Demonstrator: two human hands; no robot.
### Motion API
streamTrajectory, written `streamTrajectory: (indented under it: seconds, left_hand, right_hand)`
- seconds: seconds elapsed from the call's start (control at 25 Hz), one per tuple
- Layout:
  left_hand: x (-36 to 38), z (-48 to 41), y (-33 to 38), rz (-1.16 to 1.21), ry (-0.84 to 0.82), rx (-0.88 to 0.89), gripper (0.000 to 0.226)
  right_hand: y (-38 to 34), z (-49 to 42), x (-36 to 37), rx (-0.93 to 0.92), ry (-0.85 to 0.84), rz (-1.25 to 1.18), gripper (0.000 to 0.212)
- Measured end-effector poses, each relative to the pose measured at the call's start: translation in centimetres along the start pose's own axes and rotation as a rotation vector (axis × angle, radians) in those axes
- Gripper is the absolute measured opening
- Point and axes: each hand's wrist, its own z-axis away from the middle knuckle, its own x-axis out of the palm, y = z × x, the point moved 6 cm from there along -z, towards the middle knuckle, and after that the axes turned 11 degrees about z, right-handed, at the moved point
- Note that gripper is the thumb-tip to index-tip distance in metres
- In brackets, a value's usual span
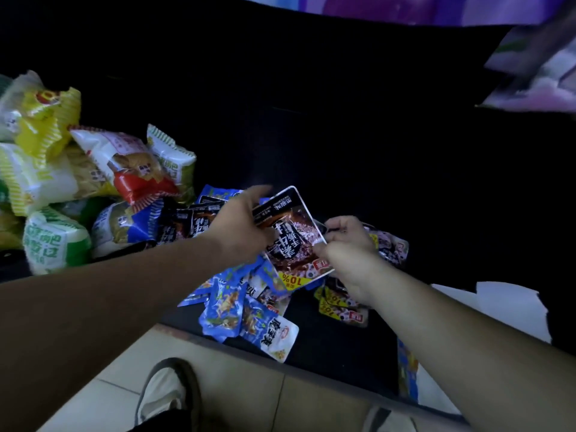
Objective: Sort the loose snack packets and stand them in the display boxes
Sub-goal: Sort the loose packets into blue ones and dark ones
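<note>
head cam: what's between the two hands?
The head view shows one dark snack packet spanning the gap, left hand gripping its left edge, right hand pinching its right edge. Blue packets lie underneath.

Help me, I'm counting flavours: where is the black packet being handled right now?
In the head view, the black packet sits centre frame, held up between the left hand and right hand, just above the blue packets.
</note>
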Motion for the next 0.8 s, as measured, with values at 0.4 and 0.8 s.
streamTrajectory:
  seconds: [0.4,0.8]
  left_hand:
    - [4.0,1.8,-1.2,0.137,-0.173,0.128,0.042]
    - [7.2,1.7,-9.5,-0.863,-0.339,0.164,0.064]
  right_hand:
    - [-0.3,-0.2,0.1,-0.051,-0.056,0.187,0.027]
    - [2.6,-3.1,-2.6,-0.103,0.216,0.877,0.049]
